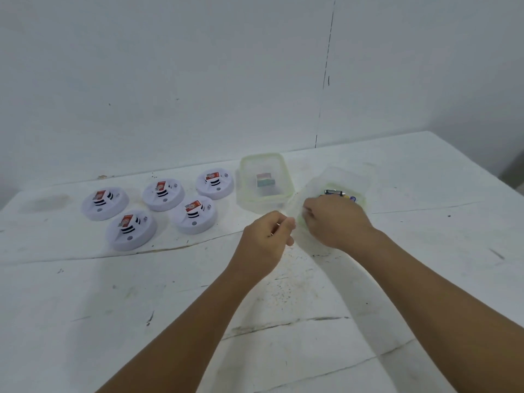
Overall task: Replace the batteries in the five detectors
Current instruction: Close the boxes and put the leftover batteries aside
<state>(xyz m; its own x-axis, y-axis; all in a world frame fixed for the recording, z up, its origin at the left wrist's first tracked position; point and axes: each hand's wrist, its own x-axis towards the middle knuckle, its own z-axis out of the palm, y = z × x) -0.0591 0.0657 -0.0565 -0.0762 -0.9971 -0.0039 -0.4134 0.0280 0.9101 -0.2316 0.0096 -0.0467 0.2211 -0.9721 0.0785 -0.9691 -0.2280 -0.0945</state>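
Note:
Five round white detectors lie at the left of the table, each with a red label: (105, 203), (163, 194), (215, 183), (131, 228), (194, 214). A clear plastic container (357, 185) at the right holds loose batteries (334, 192). Its translucent lid (340, 173) looks tilted up over it. My right hand (334, 222) grips the lid's near left edge with curled fingers. Just left of it, my left hand (266, 236) pinches at the container's near left corner; what sits between thumb and finger is hard to make out.
A second clear container (286, 180) stands between the detectors and the right container, with a small greenish block (265, 180) inside. The white table (170, 293) is scuffed and cracked. A white wall rises behind the table's far edge.

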